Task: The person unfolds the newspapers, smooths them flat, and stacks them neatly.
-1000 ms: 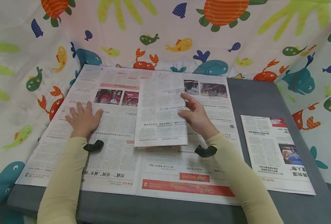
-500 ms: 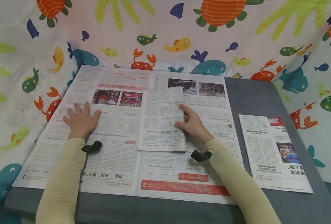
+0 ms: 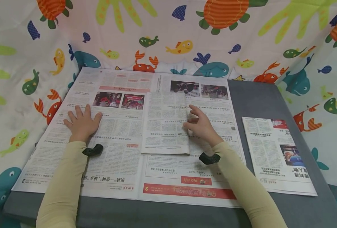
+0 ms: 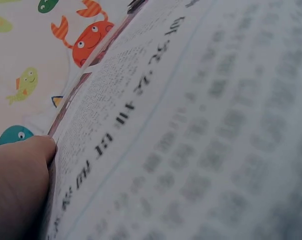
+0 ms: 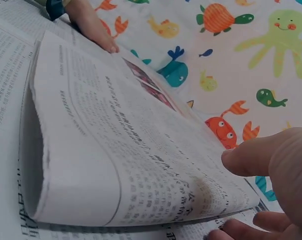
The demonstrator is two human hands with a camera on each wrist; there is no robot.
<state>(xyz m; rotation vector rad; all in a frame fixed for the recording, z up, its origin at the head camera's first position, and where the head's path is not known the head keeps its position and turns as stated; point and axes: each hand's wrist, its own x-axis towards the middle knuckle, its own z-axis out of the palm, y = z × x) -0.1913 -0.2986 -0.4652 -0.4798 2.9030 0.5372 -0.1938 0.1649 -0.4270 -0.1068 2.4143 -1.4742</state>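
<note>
A large newspaper lies spread across the grey table. On its middle rests a smaller folded newspaper, its right side a rounded fold that stands a little puffed up in the right wrist view. My left hand lies flat on the spread newspaper's left page, fingers fanned out. Just right of the folded newspaper is my right hand, its thumb and fingers parted and bent slightly. In the right wrist view the thumb and fingers stand apart from the paper, holding nothing. Only the left thumb shows in the left wrist view.
Another folded newspaper lies at the right of the grey table. A cloth printed with sea animals hangs behind and along both sides. Black wrist devices sit on both sleeves.
The folded newspaper has come down and nearer, onto the spread one. My right hand, which held its right edge, has let go and moved slightly right. The left hand stays put.
</note>
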